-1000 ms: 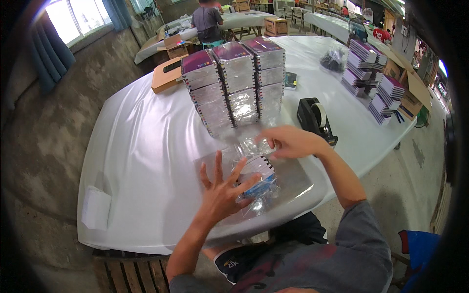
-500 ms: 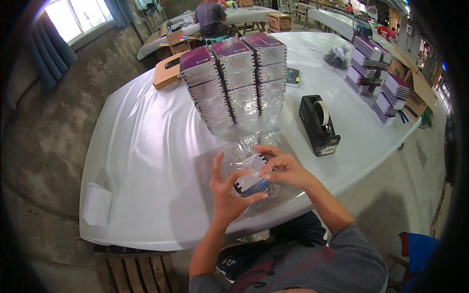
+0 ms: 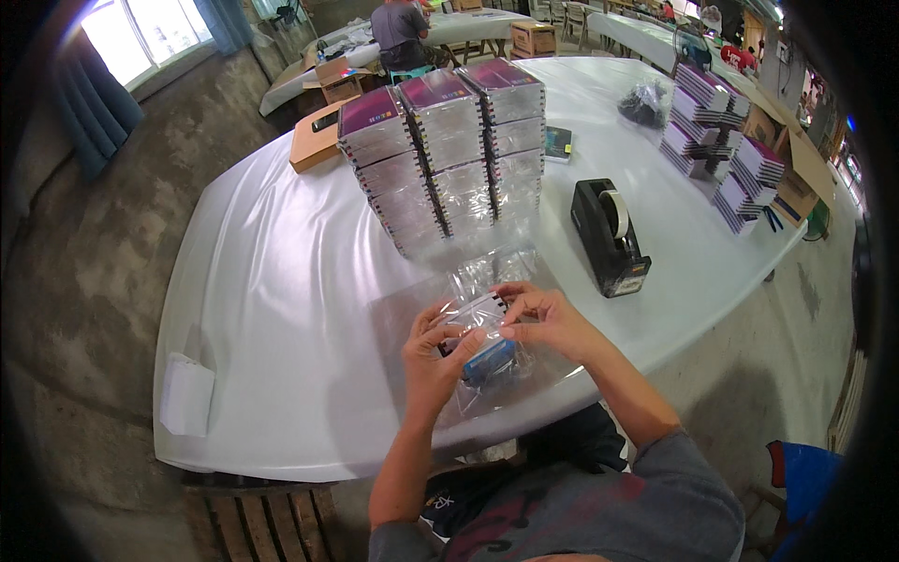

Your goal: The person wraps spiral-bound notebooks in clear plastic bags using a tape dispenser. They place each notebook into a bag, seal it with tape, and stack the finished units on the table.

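Here's the small bundle (image 3: pixel 491 358), wrapped in clear film (image 3: pixel 492 270), sitting on the near part of the desk (image 3: pixel 272 318)! The left hand (image 3: pixel 438 348) grips its left end, thumb along the near side; the right hand (image 3: pixel 536 317), fingers drawn narrow, pinches film at the right end. Beyond, far side, tall purple-topped stacks (image 3: pixel 445 155); off right, a black tape dispenser (image 3: pixel 599 248).

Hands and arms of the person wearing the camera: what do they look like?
The left hand and right hand are bare, with no gloves or watch showing. The forearms are bare too, below the short sleeves of a dark grey shirt.
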Demonstrator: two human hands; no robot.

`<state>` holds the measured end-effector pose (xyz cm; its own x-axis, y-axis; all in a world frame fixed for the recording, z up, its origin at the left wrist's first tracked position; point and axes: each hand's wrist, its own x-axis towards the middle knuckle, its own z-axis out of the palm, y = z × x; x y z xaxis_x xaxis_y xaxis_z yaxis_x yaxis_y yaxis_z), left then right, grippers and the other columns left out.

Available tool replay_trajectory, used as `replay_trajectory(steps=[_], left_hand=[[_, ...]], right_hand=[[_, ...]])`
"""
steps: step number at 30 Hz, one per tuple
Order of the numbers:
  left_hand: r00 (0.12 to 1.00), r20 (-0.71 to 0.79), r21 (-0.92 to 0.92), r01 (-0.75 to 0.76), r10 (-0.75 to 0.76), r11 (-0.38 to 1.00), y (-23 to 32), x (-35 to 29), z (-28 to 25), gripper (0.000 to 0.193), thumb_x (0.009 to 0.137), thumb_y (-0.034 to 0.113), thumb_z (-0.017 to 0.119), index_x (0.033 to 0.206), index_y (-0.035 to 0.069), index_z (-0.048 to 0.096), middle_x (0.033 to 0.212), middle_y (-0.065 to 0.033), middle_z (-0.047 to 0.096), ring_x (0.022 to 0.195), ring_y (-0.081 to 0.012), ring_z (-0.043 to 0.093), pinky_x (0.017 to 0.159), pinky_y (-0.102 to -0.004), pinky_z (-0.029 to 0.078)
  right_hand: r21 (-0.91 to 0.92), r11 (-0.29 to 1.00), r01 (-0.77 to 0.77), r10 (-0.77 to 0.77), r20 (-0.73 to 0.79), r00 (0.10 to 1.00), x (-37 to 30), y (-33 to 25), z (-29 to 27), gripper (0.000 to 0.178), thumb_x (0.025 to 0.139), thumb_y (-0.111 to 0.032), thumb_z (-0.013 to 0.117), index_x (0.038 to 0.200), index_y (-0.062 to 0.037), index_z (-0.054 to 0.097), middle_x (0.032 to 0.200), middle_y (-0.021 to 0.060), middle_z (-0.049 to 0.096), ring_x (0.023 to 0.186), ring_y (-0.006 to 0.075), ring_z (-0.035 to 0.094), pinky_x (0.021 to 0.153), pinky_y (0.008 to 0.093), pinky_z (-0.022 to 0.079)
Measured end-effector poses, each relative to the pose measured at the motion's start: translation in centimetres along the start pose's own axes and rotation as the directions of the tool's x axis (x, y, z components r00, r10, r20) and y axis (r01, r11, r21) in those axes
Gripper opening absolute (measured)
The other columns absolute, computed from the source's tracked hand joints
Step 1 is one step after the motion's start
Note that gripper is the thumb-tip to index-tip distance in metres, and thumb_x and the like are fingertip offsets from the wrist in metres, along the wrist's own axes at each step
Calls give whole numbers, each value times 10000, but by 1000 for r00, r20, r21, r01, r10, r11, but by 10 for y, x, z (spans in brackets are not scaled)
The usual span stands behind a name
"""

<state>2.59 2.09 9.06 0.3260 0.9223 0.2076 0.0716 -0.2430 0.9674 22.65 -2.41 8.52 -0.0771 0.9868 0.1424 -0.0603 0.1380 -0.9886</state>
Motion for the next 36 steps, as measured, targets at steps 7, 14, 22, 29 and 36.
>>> replay_trajectory(steps=[7, 14, 22, 29, 36], left_hand=[[985, 20, -268, 171, -172, 948, -1, 15, -8, 244, 779, 82, 708, 1006, 13, 653, 1002, -134, 664, 877, -145, 605, 782, -264, 475], [939, 287, -253, 264, -188, 931, -7, 61, -23, 262, 806, 58, 615, 1064, 10, 624, 921, -97, 686, 760, -111, 609, 686, -255, 478], [977, 78, -367, 214, -199, 905, 24, 79, -25, 277, 835, 159, 622, 1086, 42, 627, 1020, -60, 672, 694, -120, 635, 606, -215, 458], [930, 222, 109, 275, -293, 955, 7, 35, -25, 229, 771, 64, 713, 989, -2, 692, 876, -32, 678, 727, -81, 579, 656, -217, 464], [914, 137, 522, -395, 383, 756, 13, 22, -16, 235, 750, 114, 713, 983, 81, 710, 872, -75, 708, 1025, -231, 600, 862, -371, 423]], right_hand=[[191, 972, -137, 134, 30, 991, 28, 3, 9, 457, 693, -43, 755, 1094, -95, 542, 1129, 79, 557, 970, 156, 555, 862, 280, 429], [236, 927, -291, 284, 64, 957, 41, -9, 11, 645, 668, -19, 743, 1224, -95, 425, 1018, 79, 561, 941, 171, 547, 835, 284, 430], [157, 927, -340, 314, 166, 935, 49, -6, 2, 420, 675, -82, 746, 1065, -22, 602, 954, 68, 608, 895, 137, 555, 814, 246, 409], [40, 946, -321, 317, 84, 945, 50, 0, -2, 224, 725, -119, 749, 922, -27, 693, 863, 48, 663, 816, 112, 591, 719, 245, 448], [-688, 686, 238, -179, 157, 971, 36, -38, 13, 116, 728, -148, 726, 842, -132, 712, 947, 12, 644, 916, 205, 618, 809, 329, 459]])
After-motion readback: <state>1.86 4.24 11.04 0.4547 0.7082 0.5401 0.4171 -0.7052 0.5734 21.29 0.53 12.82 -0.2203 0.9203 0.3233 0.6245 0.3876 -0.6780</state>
